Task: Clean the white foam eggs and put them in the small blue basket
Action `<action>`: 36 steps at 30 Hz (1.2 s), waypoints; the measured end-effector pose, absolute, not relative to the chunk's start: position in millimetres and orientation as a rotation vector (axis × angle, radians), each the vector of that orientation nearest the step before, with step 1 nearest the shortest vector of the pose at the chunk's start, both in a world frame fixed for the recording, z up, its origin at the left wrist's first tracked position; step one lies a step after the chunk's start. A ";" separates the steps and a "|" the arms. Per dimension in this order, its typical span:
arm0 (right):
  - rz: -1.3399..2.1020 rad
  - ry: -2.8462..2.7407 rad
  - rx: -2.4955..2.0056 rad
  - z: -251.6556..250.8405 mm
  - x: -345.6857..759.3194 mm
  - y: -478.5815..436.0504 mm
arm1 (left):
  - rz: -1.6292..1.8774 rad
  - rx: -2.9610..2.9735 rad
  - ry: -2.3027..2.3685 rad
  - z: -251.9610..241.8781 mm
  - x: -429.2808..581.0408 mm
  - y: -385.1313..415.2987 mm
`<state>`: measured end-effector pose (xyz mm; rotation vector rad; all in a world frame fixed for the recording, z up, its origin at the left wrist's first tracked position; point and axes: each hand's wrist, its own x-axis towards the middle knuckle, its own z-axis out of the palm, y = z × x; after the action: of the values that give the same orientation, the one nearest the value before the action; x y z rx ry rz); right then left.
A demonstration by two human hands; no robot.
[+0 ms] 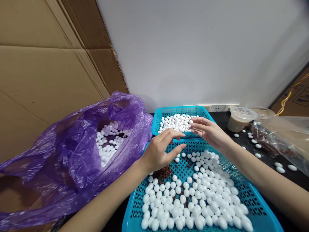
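Note:
My left hand (pixel 158 153) hangs with fingers spread over the far end of a near blue mesh basket (pixel 262 203), holding nothing visible. That basket holds many white oval foam beads (pixel 193 196) and a clump of brown bits (pixel 164 172). My right hand (pixel 207 132) reaches toward a farther blue mesh basket (pixel 169 111), its fingertips next to the white beads (pixel 175 123) piled there. More white beads (pixel 108 141) lie inside a purple plastic bag (pixel 79 151) to the left.
Right of the baskets, on a black tabletop (pixel 231 124), stand a plastic cup of beige liquid (pixel 238 119) and a clear bag of brown material (pixel 272 138). Loose white beads (pixel 280 167) lie scattered there. Cardboard (pixel 43 80) and a white wall (pixel 193 54) rise behind.

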<state>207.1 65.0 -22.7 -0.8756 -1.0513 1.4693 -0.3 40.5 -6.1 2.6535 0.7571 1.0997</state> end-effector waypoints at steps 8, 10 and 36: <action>1.435 -1.091 -0.855 -21.3 208.6 63.6 | 0.321 2.725 0.925 -10.6 -0.3 37.3; 1.401 -1.191 -0.856 -20.7 206.5 61.7 | 0.244 2.739 0.943 -11.5 -0.8 37.0; 1.051 -2.719 -0.947 -25.9 202.0 40.5 | 0.069 2.759 0.797 -13.8 -2.2 37.0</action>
<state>202.0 40.5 -25.9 -0.9467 -2.7193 1.0509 -2.2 37.0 -13.8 2.7587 0.7969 0.0690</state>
